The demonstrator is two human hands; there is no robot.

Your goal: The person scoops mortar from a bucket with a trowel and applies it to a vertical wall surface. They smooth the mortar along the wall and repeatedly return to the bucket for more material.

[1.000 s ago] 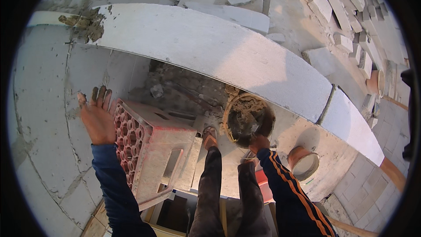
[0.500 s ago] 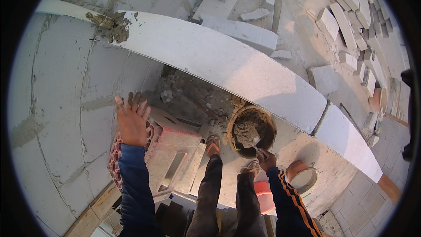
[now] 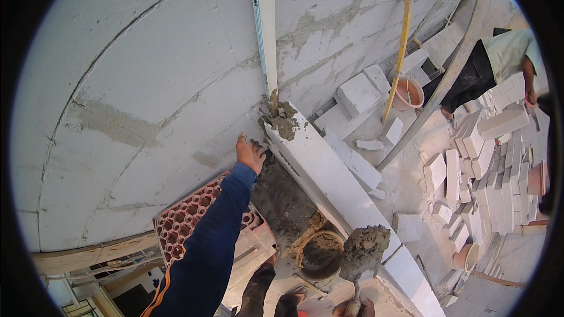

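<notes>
My right hand (image 3: 354, 309), at the lower edge, is closed round the handle of a trowel (image 3: 357, 285). On its blade sits a heap of wet grey mortar (image 3: 365, 249), beside the low wall of white blocks (image 3: 341, 182). Just left of the trowel stands a round bucket (image 3: 320, 255) with mortar in it. My left hand (image 3: 251, 154) reaches to the corner where the low wall meets the tall block wall (image 3: 194, 100). Its fingers are apart and hold nothing; some tips are hard to make out. Mortar (image 3: 285, 122) is smeared over the low wall's end, at the foot of an upright pale strip (image 3: 267, 35).
A red-and-white plastic crate-like stool (image 3: 202, 211) stands below my left arm. Beyond the low wall lie loose white blocks (image 3: 358, 95), a yellow level-like bar (image 3: 399, 53), a slanting pole (image 3: 440, 97) and stacked blocks (image 3: 499, 194). Another person (image 3: 487, 64) bends at the far right.
The view has swung toward the tall wall. My right hand has lifted the trowel out of the bucket with mortar on it. My left hand has moved to the wall corner.
</notes>
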